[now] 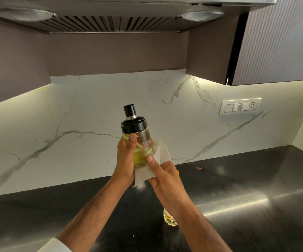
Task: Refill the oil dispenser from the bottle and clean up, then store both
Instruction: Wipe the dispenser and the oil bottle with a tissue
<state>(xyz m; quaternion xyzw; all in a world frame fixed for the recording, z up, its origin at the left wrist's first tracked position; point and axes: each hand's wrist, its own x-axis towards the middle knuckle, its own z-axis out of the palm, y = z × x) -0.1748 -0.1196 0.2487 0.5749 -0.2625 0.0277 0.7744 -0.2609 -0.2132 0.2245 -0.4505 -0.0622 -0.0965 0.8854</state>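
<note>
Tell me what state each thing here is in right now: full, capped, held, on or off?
Oil dispenser: capped, mostly full of yellow oil, held up off the counter.
Paper towel: crumpled, pressed against the dispenser's lower side.
Left hand: grips the dispenser.
Right hand: holds the towel.
Oil bottle: standing on the black counter, mostly hidden.
Hood lights: unclear whether on.

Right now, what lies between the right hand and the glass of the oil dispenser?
In the head view, a white paper towel lies between the right hand and the oil dispenser.
</note>
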